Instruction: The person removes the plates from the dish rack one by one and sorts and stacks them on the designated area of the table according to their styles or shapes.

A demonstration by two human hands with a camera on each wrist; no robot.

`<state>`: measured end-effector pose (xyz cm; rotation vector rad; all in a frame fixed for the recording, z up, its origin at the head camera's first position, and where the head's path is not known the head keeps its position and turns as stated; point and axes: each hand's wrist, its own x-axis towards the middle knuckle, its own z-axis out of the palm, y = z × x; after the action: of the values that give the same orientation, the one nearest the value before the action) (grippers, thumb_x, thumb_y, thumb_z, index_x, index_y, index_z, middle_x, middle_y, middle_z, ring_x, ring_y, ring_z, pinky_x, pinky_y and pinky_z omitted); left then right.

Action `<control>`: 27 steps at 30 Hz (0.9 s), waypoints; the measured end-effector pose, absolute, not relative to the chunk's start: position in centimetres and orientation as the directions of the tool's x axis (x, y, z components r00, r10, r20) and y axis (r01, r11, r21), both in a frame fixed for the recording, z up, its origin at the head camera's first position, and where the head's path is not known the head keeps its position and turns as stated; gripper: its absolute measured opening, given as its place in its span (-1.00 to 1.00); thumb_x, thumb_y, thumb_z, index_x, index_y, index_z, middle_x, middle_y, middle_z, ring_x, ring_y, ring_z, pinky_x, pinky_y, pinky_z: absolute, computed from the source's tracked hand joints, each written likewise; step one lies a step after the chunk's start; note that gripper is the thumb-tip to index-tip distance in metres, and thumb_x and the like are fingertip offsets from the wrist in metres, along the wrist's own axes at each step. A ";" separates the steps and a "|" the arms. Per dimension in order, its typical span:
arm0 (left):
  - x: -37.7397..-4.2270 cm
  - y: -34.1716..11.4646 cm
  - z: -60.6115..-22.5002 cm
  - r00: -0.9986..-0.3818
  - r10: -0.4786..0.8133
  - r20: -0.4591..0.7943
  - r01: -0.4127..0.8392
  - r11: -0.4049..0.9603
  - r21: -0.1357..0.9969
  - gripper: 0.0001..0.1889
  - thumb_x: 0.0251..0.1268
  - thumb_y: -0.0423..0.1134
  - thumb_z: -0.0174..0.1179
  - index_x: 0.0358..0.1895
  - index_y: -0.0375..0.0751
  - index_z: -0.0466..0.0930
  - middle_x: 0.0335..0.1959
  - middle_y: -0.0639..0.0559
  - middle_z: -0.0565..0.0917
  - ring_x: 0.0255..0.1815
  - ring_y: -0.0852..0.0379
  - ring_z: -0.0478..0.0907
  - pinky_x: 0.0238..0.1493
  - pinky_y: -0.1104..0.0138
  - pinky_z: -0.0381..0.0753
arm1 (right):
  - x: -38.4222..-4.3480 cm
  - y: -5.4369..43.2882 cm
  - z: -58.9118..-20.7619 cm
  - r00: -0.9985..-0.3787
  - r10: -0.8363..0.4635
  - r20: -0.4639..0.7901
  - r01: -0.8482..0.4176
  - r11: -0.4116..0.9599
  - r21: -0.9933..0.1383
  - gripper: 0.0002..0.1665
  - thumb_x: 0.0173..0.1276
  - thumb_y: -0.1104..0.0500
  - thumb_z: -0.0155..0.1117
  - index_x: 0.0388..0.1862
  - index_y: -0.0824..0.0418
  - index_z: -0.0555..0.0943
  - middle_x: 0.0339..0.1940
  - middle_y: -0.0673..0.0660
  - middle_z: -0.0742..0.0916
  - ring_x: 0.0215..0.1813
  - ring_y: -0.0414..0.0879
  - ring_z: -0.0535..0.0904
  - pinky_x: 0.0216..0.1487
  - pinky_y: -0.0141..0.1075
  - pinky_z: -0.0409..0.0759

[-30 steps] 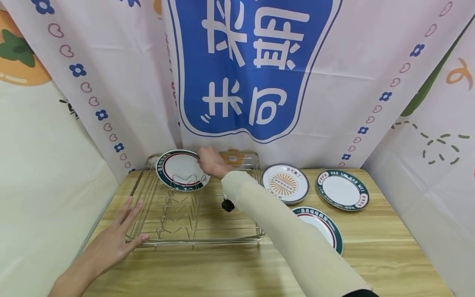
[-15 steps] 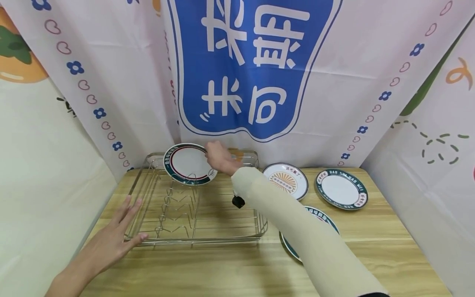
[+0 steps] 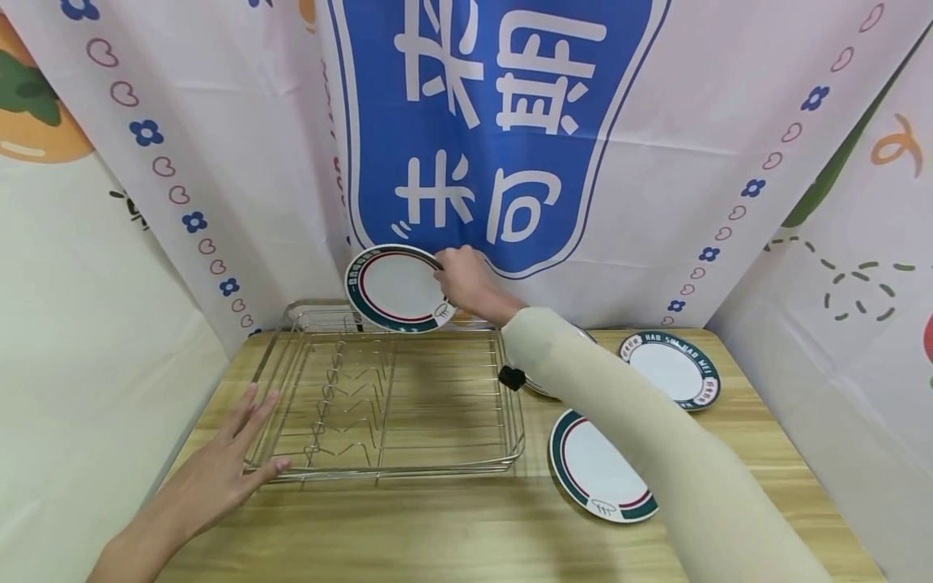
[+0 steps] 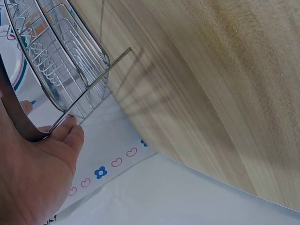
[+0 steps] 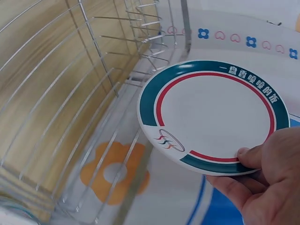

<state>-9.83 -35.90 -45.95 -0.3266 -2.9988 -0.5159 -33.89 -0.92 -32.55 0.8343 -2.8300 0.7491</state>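
Note:
My right hand [image 3: 470,283] pinches the rim of a white plate [image 3: 397,287] with a green border and a red ring, thumb on its face and fingers beneath. It holds the plate up over the back of a wire dish rack [image 3: 394,471]. In the right wrist view the whole face of the plate [image 5: 211,112] shows, with rack wires to its left. With fingers spread, my left hand [image 3: 207,482] rests at the front left corner of the rack. The left wrist view shows those fingers [image 4: 70,133] touching the rack's wire rim.
Right of the rack lies another green-and-red-rimmed plate [image 3: 601,474], partly under my sleeve [image 3: 619,397]. A plate with green lettering [image 3: 670,368] sits farther back. My forearm mostly hides another plate there. Printed cloth [image 3: 656,162] hangs behind the wooden table [image 3: 408,534].
My right hand has lifted the plate up and to the right, away from the wire slots at the rack's back. The left hand has stayed at the rack's corner.

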 end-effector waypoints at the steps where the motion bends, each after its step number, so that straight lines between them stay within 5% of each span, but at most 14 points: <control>1: -9.8 -35.9 -46.0 -0.974 0.195 0.114 0.222 0.920 0.322 0.03 0.52 0.14 0.24 0.78 0.16 -0.30 0.78 -0.19 -0.33 -0.36 0.00 0.76 -0.54 0.11 0.63 | -33.8 -0.5 -32.2 -0.851 -0.472 0.231 -0.524 0.734 -0.432 -0.73 0.67 0.24 0.15 0.08 0.34 0.74 -0.24 0.17 0.82 -0.32 -0.10 0.75 -0.32 -0.33 0.71; 12: -9.8 -35.7 -46.0 -0.976 0.194 0.098 0.215 0.920 0.329 0.03 0.52 0.15 0.24 0.78 0.17 -0.31 0.78 -0.19 -0.35 -0.36 -0.01 0.75 -0.60 0.22 0.54 | -31.2 5.8 -29.9 -0.851 -0.432 0.298 -0.523 0.741 -0.422 -0.74 0.66 0.23 0.16 -0.17 0.32 0.73 -0.45 0.15 0.76 -0.43 -0.05 0.68 -0.36 -0.25 0.64; 19: -9.9 -35.7 -45.9 -0.977 0.192 0.093 0.212 0.921 0.328 0.04 0.51 0.15 0.25 0.78 0.17 -0.30 0.77 -0.18 -0.36 -0.35 -0.05 0.75 -0.63 0.24 0.51 | -29.4 9.6 -29.1 -0.826 -0.437 0.356 -0.557 0.732 -0.392 -0.80 0.59 0.27 0.25 -0.14 0.35 0.78 -0.41 0.20 0.81 -0.46 -0.04 0.68 -0.42 -0.25 0.57; 27: -10.0 -35.8 -46.1 -0.976 0.193 0.099 0.215 0.922 0.322 0.06 0.49 0.15 0.27 0.78 0.14 -0.31 0.77 -0.20 -0.37 -0.30 -0.19 0.77 -0.59 0.16 0.56 | -26.9 13.6 -27.9 -0.869 -0.401 0.290 -0.491 0.771 -0.406 -0.77 0.61 0.26 0.24 -0.04 0.40 0.75 -0.35 0.26 0.83 -0.40 0.02 0.74 -0.38 -0.23 0.62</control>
<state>-10.04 -35.76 -46.12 -0.3205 -3.0151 -0.5168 -26.95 13.55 -27.95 0.7063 -2.7780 0.7146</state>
